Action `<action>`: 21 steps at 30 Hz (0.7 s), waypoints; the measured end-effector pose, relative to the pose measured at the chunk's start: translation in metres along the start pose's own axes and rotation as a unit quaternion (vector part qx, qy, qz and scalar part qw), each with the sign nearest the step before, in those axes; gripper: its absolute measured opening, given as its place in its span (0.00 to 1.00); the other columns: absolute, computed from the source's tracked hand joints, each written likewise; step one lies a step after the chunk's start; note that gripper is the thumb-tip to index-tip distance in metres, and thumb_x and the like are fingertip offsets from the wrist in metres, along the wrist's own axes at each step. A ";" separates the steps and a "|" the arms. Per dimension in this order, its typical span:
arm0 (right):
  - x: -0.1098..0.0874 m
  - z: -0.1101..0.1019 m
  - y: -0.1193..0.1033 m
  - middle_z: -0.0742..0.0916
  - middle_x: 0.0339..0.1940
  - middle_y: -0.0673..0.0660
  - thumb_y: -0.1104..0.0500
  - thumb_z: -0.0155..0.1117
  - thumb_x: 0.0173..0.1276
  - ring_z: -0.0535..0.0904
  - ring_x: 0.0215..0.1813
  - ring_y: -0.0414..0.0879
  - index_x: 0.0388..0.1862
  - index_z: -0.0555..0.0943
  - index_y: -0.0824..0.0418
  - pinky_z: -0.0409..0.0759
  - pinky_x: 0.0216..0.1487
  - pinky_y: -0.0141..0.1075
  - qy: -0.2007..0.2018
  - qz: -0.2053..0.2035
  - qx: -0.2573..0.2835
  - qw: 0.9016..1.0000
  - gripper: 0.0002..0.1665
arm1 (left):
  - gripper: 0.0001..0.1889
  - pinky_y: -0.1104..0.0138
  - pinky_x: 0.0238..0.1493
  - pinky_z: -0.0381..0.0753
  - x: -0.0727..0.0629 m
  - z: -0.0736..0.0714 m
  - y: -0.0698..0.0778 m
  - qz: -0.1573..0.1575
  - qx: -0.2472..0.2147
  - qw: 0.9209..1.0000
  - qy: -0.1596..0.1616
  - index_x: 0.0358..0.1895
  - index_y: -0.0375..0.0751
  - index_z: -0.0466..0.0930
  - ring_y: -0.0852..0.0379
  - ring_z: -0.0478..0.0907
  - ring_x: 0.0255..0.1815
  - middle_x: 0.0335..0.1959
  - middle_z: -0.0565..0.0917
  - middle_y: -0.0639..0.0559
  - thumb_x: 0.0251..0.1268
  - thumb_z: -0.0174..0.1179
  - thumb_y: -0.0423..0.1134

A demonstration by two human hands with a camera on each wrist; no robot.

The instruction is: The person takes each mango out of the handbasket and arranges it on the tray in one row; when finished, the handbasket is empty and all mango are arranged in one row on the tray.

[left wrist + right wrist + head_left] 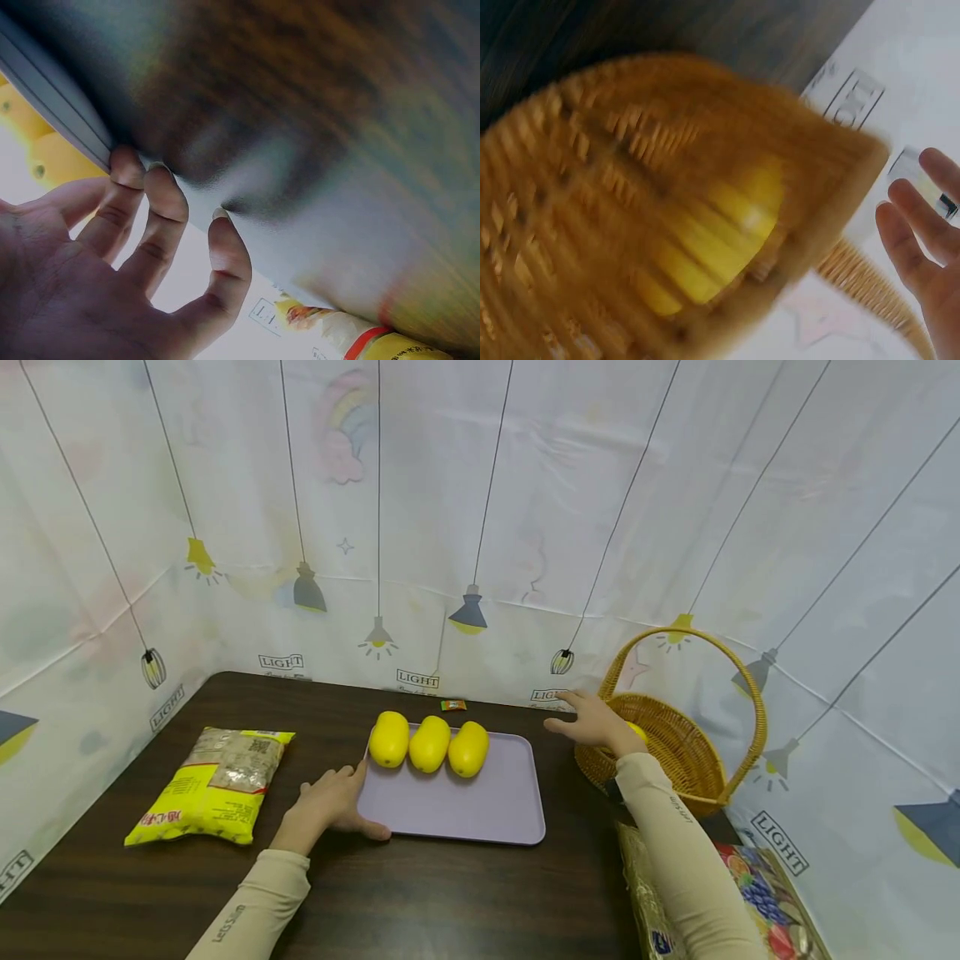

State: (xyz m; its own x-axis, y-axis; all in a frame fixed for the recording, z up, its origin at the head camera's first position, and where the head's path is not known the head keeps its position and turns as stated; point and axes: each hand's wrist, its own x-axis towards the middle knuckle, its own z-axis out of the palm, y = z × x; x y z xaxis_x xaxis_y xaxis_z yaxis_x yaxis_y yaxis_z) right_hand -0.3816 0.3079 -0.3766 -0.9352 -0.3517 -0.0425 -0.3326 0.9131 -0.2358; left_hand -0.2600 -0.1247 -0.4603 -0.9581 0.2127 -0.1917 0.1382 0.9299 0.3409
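Note:
My left hand (333, 802) is at the left edge of a lilac tray (457, 806), thumb by the front corner and fingers along the side. In the left wrist view its bent fingertips (159, 180) rest beside the tray's rim. Three yellow oval fruits (430, 744) lie in a row at the tray's back left. My right hand (597, 724) hovers with spread fingers by the left side of a wicker basket (682, 760), holding nothing. Another yellow fruit (720, 232) shows through the basket's weave in the right wrist view; my arm partly hides it in the head view.
A yellow snack bag (213, 789) lies on the left of the dark wooden table (465, 902). Behind the tray is a small wrapped candy (453, 705). A fruit-printed package (772, 893) and gold packaging (637, 885) lie under my right forearm. The basket's tall handle (760, 718) arches upward.

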 end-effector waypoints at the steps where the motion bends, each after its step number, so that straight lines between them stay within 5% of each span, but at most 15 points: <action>1: -0.001 -0.001 0.006 0.63 0.79 0.72 0.35 0.56 0.72 0.57 0.79 0.71 0.79 0.60 0.62 0.59 0.75 0.66 0.001 0.006 0.001 1.000 0.48 | 0.70 0.26 0.60 0.65 0.000 0.000 0.000 0.000 -0.001 1.000 0.000 0.79 0.35 0.54 0.31 0.69 0.69 0.72 0.69 0.30 0.34 0.74 0.75; 13: -0.012 -0.009 0.053 0.64 0.77 0.77 0.32 0.47 0.76 0.53 0.78 0.75 0.78 0.60 0.69 0.55 0.76 0.68 0.018 0.069 0.007 0.997 0.49 | 0.70 0.26 0.61 0.64 -0.001 -0.001 0.001 -0.003 -0.005 1.000 -0.004 0.79 0.36 0.54 0.31 0.68 0.70 0.73 0.68 0.30 0.35 0.74 0.74; 21: -0.019 -0.006 0.077 0.64 0.76 0.77 0.31 0.46 0.75 0.52 0.78 0.77 0.78 0.58 0.70 0.54 0.75 0.69 -0.010 0.106 0.008 0.994 0.51 | 0.70 0.26 0.62 0.63 -0.001 -0.001 0.001 -0.006 -0.009 1.000 -0.006 0.79 0.36 0.53 0.31 0.67 0.70 0.73 0.68 0.31 0.35 0.74 0.74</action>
State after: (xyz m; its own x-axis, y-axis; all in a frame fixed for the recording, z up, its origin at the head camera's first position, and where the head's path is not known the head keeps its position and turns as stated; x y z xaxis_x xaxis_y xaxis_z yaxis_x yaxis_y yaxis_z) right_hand -0.3903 0.3858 -0.3878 -0.9815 -0.1552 -0.1117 -0.1258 0.9640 -0.2344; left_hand -0.2595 -0.1242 -0.4588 -0.9564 0.2052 -0.2076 0.1219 0.9270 0.3547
